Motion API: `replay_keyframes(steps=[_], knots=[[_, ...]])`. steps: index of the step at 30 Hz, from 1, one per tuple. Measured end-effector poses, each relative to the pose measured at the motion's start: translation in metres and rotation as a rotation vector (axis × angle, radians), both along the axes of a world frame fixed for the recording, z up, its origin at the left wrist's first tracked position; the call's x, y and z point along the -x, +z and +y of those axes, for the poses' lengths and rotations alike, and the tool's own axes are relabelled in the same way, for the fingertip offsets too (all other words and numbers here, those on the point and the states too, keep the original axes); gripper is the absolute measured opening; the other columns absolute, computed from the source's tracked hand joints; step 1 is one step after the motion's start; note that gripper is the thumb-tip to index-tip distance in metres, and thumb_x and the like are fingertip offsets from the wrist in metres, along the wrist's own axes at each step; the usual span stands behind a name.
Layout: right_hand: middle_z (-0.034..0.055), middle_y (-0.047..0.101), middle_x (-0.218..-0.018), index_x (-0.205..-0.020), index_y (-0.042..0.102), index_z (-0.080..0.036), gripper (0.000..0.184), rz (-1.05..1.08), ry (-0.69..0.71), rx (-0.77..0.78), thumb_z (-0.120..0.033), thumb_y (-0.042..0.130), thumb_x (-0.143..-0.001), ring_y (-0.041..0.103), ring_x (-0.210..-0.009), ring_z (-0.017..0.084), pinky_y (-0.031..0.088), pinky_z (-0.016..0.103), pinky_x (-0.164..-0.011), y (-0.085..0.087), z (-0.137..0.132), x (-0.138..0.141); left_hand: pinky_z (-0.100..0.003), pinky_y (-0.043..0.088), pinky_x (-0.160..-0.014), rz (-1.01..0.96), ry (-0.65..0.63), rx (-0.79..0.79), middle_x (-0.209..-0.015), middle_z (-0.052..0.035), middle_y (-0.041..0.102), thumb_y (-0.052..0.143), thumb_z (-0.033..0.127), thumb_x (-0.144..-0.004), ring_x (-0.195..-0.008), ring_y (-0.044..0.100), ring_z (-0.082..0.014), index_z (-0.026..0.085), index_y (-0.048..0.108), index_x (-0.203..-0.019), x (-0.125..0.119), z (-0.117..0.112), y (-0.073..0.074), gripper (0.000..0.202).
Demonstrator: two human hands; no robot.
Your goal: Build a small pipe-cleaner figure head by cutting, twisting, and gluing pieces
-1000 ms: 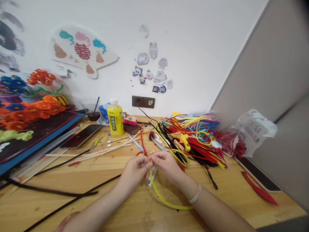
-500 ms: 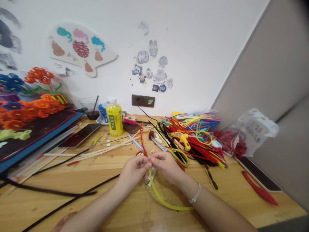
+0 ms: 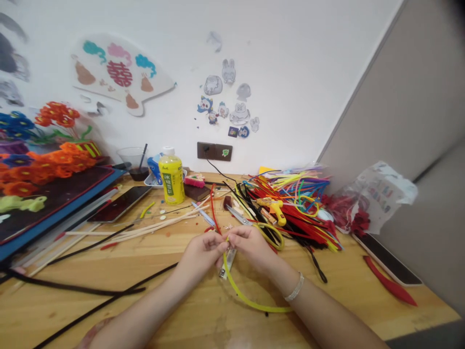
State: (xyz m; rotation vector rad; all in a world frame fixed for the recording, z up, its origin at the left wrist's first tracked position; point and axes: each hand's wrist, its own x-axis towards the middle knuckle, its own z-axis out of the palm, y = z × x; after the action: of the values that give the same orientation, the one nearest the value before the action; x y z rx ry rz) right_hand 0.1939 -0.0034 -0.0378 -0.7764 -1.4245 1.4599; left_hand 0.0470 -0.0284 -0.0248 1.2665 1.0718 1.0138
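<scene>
Pinching yellow pipe cleaner [image 3: 235,291] between 2 hands, mid-worktop [image 3: 54,315]
L hand [image 3: 200,254] & R hand [image 3: 250,248] nearly touching, both closed in a tight pinch on the stem's upper end, exact grip partly hidden by fingers. Rest of stem loops down toward the person. Small metal clip-like piece [image 3: 227,264] sits just under the hands; can't tell if held. Silver bangle [image 3: 296,287] on R wrist. Scissors [image 3: 236,216] & yellow glue gun [image 3: 274,211] lie by heap of coloured pipe cleaners [image 3: 301,203]. Labels: yellow bottle [image 3: 171,180] shows green 冰, rest unreadable; fan-shaped wall plaque [image 3: 90,63] carries red 囍 [image 3: 119,73].
</scene>
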Motion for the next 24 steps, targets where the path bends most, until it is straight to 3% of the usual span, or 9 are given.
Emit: replay_keyframes(steps=[13, 20, 24], knots=[[-0.0004, 0.059, -0.062, -0.070, 0.065, -0.014, 0.023, -0.017, -0.038, 0.023, -0.037, 0.068, -0.067, 0.050, -0.056, 0.009, 0.040, 0.024, -0.058, 0.006, -0.006, 0.006, -0.017, 0.025, -0.038, -0.002, 0.016, -0.033, -0.036, 0.0082, 0.047, 0.066, 0.048, -0.061, -0.033, 0.037, -0.0052, 0.016, 0.054, -0.062, 0.000, 0.000, -0.005, 0.034], [0.0022, 0.064, -0.076, -0.080, 0.065, -0.016, 0.020, -0.146, -0.056, -0.109, -0.034, 0.064, -0.071, 0.058, -0.071, 0.014, 0.045, 0.028, -0.067, 0.005, 0.000, 0.000, -0.018, 0.026, -0.037, 0.054, 0.020, -0.008, -0.036, 0.0084, 0.046, 0.063, 0.048, -0.063, -0.031, 0.037, -0.0061, 0.016, 0.055, -0.064, 0.000, 0.002, -0.007, 0.033], [0.0034, 0.066, -0.081, -0.082, 0.067, -0.018, 0.013, -0.311, -0.065, -0.302, -0.027, 0.061, -0.076, 0.059, -0.076, 0.016, 0.046, 0.028, -0.071, 0.009, 0.001, -0.006, -0.018, 0.027, -0.037, 0.092, 0.037, -0.013, -0.036, 0.0084, 0.046, 0.061, 0.045, -0.064, -0.032, 0.038, -0.0070, 0.016, 0.056, -0.065, 0.001, 0.002, -0.005, 0.030]])
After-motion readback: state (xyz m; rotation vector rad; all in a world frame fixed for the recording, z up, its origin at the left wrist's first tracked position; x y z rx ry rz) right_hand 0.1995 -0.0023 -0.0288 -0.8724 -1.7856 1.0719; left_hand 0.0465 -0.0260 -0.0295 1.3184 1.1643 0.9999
